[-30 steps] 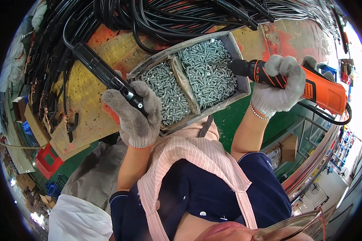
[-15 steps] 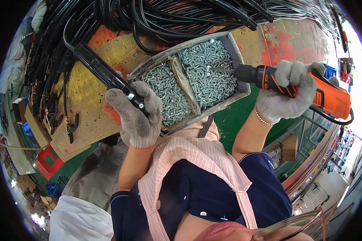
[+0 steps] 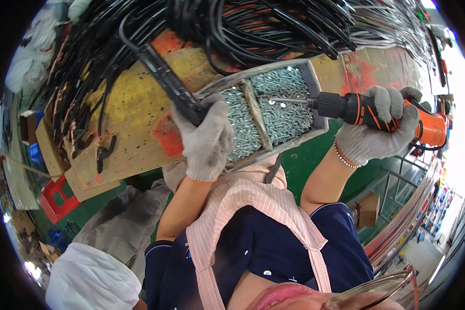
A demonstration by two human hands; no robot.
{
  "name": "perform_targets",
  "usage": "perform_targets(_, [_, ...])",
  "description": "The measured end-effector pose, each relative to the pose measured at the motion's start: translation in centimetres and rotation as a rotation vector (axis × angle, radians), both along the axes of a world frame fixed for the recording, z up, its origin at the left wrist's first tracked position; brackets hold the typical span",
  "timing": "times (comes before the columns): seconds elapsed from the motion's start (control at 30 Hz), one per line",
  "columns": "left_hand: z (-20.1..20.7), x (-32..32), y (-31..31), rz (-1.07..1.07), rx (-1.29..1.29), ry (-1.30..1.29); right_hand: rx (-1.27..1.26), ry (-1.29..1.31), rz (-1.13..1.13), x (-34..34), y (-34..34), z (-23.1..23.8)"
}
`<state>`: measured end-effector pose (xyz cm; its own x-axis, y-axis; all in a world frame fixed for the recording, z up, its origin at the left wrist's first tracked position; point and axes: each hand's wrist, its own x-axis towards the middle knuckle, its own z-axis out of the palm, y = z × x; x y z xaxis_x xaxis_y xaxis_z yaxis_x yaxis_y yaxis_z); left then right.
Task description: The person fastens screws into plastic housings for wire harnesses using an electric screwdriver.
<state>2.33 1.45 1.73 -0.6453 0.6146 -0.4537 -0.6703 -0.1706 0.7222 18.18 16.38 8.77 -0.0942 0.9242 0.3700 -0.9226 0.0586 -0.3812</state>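
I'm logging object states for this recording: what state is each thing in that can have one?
Left grip: closed around black tubular handle
Black tubular handle: slanted, cable joined at far end
Right grip: closed around power screwdriver
Power screwdriver: bit over screws; running, cannot tell
Divided bin: uncovered, screws in both compartments
Black cables: heaped, looped

Red plastic frame (image 3: pixel 49 205) at left, brown cardboard box (image 3: pixel 368 209) at right, green floor (image 3: pixel 315 155).

Gloved left hand (image 3: pixel 207 138)'s got a black handle (image 3: pixel 166 76), gloved right hand (image 3: pixel 380 132)'s wrapped round an orange-and-black power driver (image 3: pixel 430 129), bit (image 3: pixel 290 101) poking over a divided tray (image 3: pixel 321 123) of silvery screws (image 3: pixel 287 124).
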Motion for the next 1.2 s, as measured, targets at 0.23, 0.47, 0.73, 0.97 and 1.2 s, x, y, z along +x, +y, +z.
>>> perform_targets(0.23, [-0.3, 0.4, -0.3, 0.029, 0.054, -0.112, -0.019, 0.112, 0.169, -6.2, -2.2, 0.7])
perform_targets(0.47, [-1.2, -0.1, -0.8, -0.008, 0.193, -0.140, -0.039, -0.113, 0.269, -8.5, -3.2, 0.2])
perform_targets(0.73, [-0.5, -0.4, -0.8, -0.010, 0.163, -0.179, -0.088, -0.095, 0.188, -9.4, -3.5, -0.7])
perform_targets(0.97, [-0.7, -0.4, -0.9, -0.060, 0.168, -0.191, 0.053, -0.097, 0.256, -9.0, -3.6, -0.6])
perform_targets(1.2, [-0.5, -0.3, -0.8, -0.004, 0.159, -0.216, 0.200, -0.122, 0.297, -9.1, -3.9, 0.0])
